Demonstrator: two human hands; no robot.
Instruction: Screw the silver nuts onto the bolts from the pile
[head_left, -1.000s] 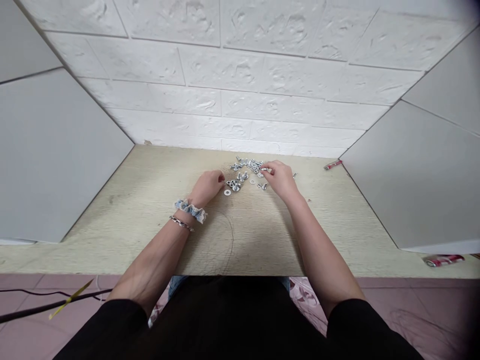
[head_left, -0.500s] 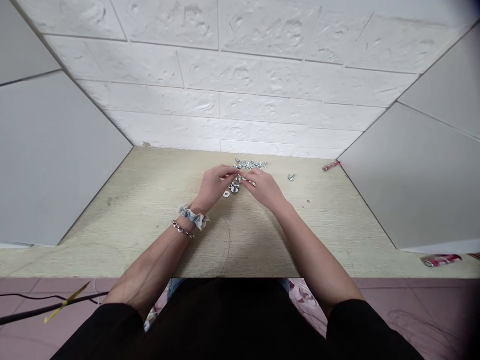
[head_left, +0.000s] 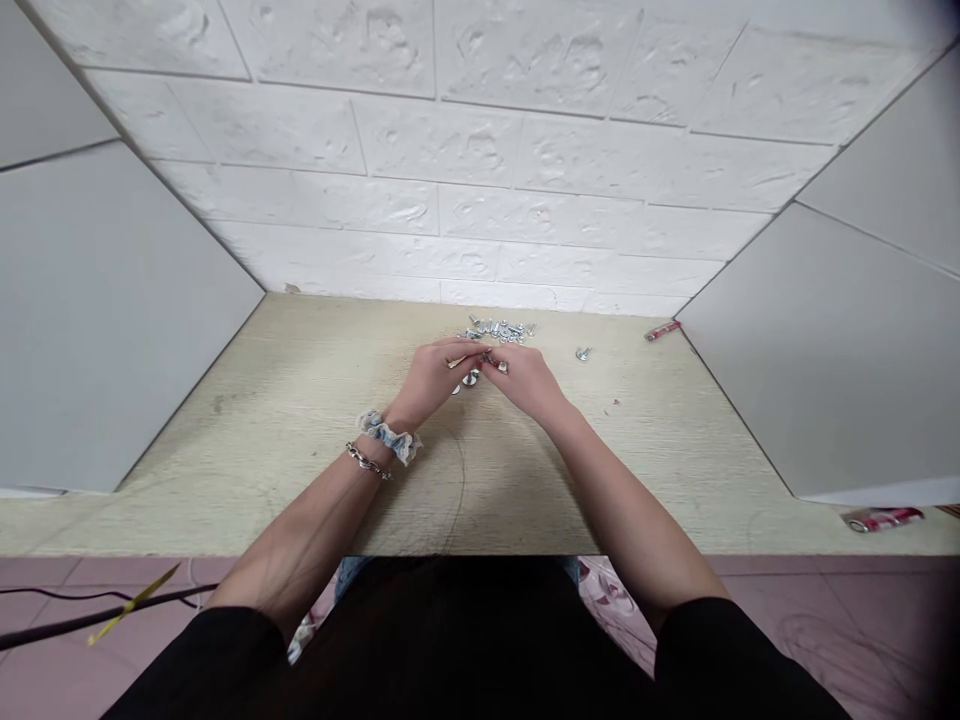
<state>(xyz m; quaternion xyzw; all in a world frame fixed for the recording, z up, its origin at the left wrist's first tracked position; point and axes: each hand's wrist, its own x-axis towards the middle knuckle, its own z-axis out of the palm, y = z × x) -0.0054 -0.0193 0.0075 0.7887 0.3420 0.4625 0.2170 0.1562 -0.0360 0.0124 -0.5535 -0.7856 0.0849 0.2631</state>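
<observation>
Both hands meet at the fingertips just above the tabletop. My left hand [head_left: 442,368], wearing a scrunchie and a chain bracelet at the wrist, is closed in a pinch. Facing it, my right hand [head_left: 531,374] is pinched too. Between the fingertips shows a small silvery metal piece [head_left: 487,355]; the fingers cover most of it, so its exact kind is unclear. Just below lies a bolt with a wide washer [head_left: 470,379], and a flat washer [head_left: 455,389] is partly hidden by the left hand. Behind the fingers is a loose pile of bolts and nuts [head_left: 506,330].
A single bolt with a washer [head_left: 583,354] lies right of the hands. Red batteries rest at the right, one farther back [head_left: 662,332] and one near the front edge [head_left: 885,520]. A white brick-patterned wall [head_left: 480,210] and grey side panels [head_left: 840,350] bound the wooden tabletop [head_left: 300,400].
Both hands have shifted slightly nearer to me, fingertips now together over the metal piece. They cover more of the nearest hardware, while more of the pile behind shows.
</observation>
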